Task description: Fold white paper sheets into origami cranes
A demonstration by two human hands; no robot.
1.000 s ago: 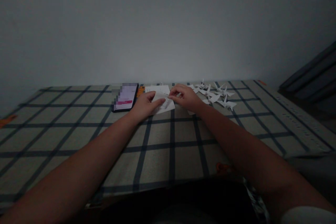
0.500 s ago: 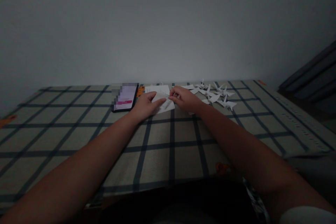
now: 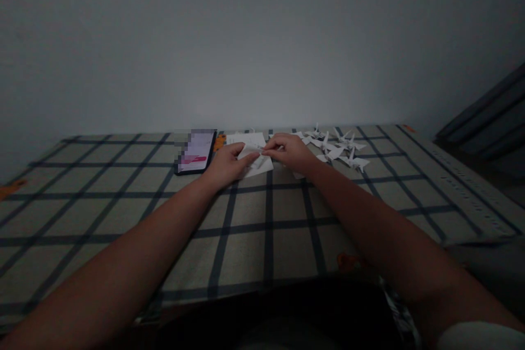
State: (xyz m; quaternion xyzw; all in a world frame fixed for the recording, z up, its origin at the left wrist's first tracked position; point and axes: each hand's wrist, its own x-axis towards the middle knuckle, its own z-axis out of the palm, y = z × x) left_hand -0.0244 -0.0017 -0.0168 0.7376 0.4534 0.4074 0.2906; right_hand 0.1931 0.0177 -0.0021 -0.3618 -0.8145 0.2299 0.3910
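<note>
Between my hands is a partly folded piece of white paper (image 3: pixel 249 150), low over the table. My left hand (image 3: pixel 230 164) grips its left side, thumb on top. From the right, my right hand (image 3: pixel 291 152) pinches the paper's edge between thumb and fingertips. Another white sheet (image 3: pixel 262 166) lies beneath the held paper, and part of it is covered. Just right of my right hand rest several folded white paper cranes (image 3: pixel 351 161), grouped together with their wings spread.
A phone (image 3: pixel 198 153) with a lit screen leans or lies left of my left hand. Behind my hands is a flat stack of white paper (image 3: pixel 255 138). The checked tablecloth (image 3: pixel 250 240) reaches back to a plain wall (image 3: pixel 262 44).
My right hand's fingers have shifted slightly left along the paper's edge and straightened a little. My left hand has stayed in place.
</note>
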